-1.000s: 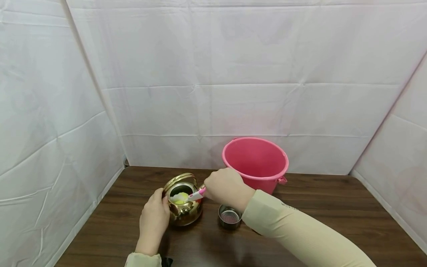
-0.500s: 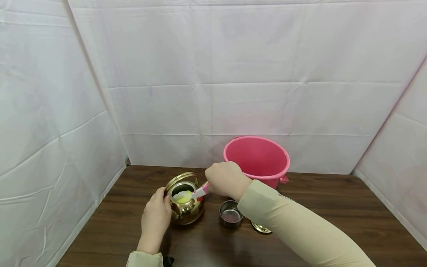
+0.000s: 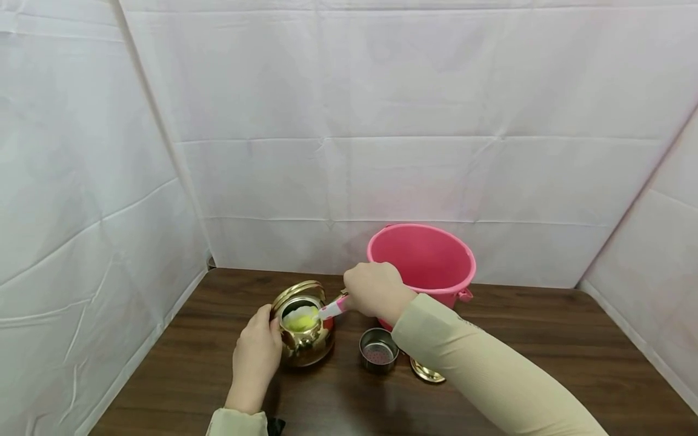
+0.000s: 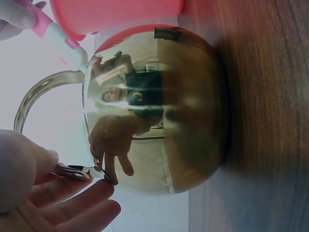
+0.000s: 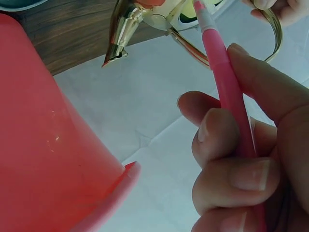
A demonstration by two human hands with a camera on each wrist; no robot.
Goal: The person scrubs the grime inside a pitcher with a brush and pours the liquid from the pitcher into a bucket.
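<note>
- The pink-and-white brush (image 3: 331,309) slants from the right hand (image 3: 377,292) down to the left and a little nearer, its head end pointing into the kettle (image 3: 308,350).
- Its white-and-yellow head (image 3: 301,321) lies within the kettle's round mouth; the finer shape is too small to tell.
- The right hand has its fingers wrapped round the brush's pink handle, the thumb along one side.
- The left hand (image 3: 256,348) pinches the kettle's gold handle (image 3: 294,290) at its left end, between thumb and fingers.
- The gold kettle stands upright and uncovered on the brown table (image 3: 556,351), left of the bucket; its spout (image 5: 118,34) points right, towards the bucket.
- The pink bucket (image 3: 422,260) stands at the far right of the kettle, mouth up, its near side partly hidden by the right arm.
- A small steel cup (image 3: 369,362) with a speckled, reddish-looking bottom sits right of the kettle.
- Just right of the cup, a gold lid (image 3: 426,373) lies flat, partly covered by the sleeve (image 3: 463,357).
</note>
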